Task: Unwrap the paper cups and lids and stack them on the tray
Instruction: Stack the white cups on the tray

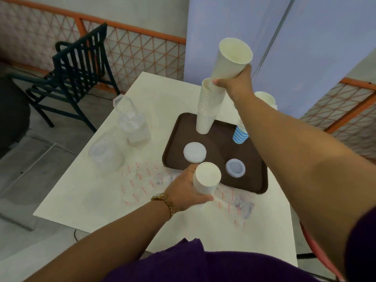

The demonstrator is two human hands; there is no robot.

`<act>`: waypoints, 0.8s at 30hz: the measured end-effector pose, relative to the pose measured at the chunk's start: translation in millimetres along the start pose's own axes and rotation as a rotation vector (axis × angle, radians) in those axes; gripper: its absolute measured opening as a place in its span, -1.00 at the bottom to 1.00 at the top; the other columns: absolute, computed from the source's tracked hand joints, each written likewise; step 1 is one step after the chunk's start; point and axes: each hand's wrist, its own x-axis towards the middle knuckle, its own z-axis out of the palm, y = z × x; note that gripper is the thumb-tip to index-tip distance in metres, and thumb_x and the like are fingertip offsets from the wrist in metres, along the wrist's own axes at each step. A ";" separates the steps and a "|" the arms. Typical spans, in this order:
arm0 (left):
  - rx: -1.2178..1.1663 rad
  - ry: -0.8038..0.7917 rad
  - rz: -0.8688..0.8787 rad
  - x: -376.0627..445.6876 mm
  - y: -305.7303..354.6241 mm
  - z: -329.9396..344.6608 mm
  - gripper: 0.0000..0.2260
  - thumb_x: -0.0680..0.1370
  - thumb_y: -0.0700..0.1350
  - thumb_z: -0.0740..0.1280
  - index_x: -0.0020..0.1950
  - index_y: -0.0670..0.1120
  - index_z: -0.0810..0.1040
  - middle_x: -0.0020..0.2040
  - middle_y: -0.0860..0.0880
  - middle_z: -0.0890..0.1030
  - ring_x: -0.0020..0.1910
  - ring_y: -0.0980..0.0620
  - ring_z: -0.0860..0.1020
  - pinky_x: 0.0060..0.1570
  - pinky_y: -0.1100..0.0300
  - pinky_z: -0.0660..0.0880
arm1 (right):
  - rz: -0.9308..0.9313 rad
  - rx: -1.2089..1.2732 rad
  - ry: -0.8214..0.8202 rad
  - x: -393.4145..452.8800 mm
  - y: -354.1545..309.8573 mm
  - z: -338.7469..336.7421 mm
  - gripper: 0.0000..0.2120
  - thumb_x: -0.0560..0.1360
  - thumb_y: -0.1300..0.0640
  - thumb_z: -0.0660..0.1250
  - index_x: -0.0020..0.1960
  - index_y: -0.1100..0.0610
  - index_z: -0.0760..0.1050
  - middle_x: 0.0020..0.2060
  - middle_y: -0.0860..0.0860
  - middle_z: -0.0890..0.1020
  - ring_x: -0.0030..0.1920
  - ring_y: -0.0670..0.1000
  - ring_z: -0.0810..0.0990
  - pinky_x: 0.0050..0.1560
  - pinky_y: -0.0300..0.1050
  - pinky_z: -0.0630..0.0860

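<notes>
Here, a single cream cup (pixel 232 58) is gripped near its base by the right hand (pixel 234 83), mouth up and tilted, held just above the tall stack of cream cups (pixel 208 106) that stands upright at the far side of the brown tray (pixel 173 139). A short batch of cream cups (pixel 205 178) is clasped by the left hand (pixel 183 192), fingers and thumb wrapped round its side, its flat end turned toward the camera, over the near edge of the tray. A gold watch (pixel 164 202) is worn on the left wrist.

On the tray, a stack of blue striped cups (pixel 241 133) is partly hidden by the right forearm. A white lid stack (pixel 195 152) and a smaller bluish lid stack (pixel 235 167) sit apart near the tray's middle. Another cream cup stack (pixel 264 98) is glimpsed behind the right arm; whether it is on the tray cannot be told.

Crumpled clear wrappers (pixel 132 123) lie on the white table (pixel 81 200) left of the tray, and a printed flat wrapper (pixel 142 180) is spread under the left hand. A dark slatted chair (pixel 77 62) stands beyond the table.
</notes>
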 end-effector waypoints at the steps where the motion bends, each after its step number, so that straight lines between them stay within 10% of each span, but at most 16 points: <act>1: 0.004 -0.001 -0.001 0.7 -0.9 0.1 -0.26 0.38 0.00 0.56 0.41 0.12 0.18 0.20 0.18 0.34 0.23 0.15 0.36 0.29 0.11 0.41 | 0.003 -0.030 -0.006 6.7 -2.2 4.1 -0.02 0.17 0.03 0.64 0.42 0.09 0.17 0.27 0.02 0.44 0.28 0.08 0.44 0.28 0.13 0.48; 17: -0.002 0.017 0.005 2.8 -10.8 -0.1 -0.24 0.35 0.02 0.58 0.41 0.06 0.22 0.24 0.14 0.38 0.25 0.11 0.40 0.19 0.25 0.39 | 0.342 -0.217 -0.156 -33.0 47.8 5.8 -0.06 0.44 0.02 0.52 0.57 0.15 -0.02 0.52 0.13 0.24 0.46 0.18 0.32 0.39 0.07 0.32; 24: -0.011 0.015 -0.008 3.0 -11.7 2.9 -0.29 0.37 -0.01 0.57 0.33 0.17 0.17 0.20 0.14 0.37 0.19 0.13 0.39 0.15 0.22 0.38 | 0.129 -0.564 -0.511 -94.7 20.2 -3.6 -0.35 0.53 -0.07 0.39 0.51 0.07 0.20 0.48 0.05 0.34 0.41 0.12 0.39 0.30 -0.03 0.39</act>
